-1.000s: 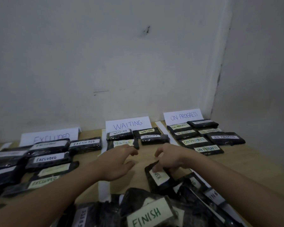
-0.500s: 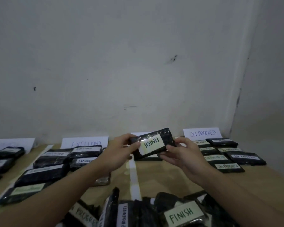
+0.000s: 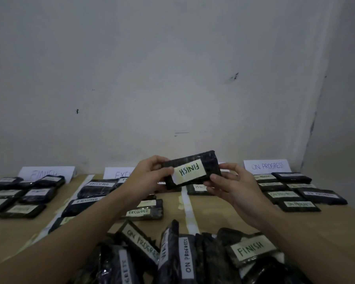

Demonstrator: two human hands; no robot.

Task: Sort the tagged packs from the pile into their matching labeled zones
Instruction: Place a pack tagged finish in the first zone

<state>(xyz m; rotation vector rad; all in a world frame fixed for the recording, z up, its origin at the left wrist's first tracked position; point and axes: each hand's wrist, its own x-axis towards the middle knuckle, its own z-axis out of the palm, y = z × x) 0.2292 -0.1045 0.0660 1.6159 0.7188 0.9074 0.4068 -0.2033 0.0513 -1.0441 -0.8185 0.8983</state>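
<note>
A black pack with a pale tag reading FINISH (image 3: 193,170) is held up above the table, its tag upside down. My left hand (image 3: 146,177) grips its left end and my right hand (image 3: 232,185) grips its right end. The pile of unsorted packs (image 3: 184,255) lies at the near edge, with tags reading ON PROGRESS and FINISH showing. The FINISH zone card (image 3: 46,173) stands at the far left with several packs (image 3: 27,193) before it. The EXCLUDED card (image 3: 117,173) is partly hidden by my left hand.
EXCLUDED packs (image 3: 98,186) lie left of centre. The ON PROGRESS card (image 3: 266,166) and its packs (image 3: 295,191) are at the right. White tape strips (image 3: 190,210) divide the wooden table (image 3: 223,214). A pale wall rises directly behind the cards. The WAITING zone is mostly hidden behind the held pack.
My right hand lifted a FINISH pack off the pile and both hands now hold it up. The view has swung left, bringing the FINISH zone into sight.
</note>
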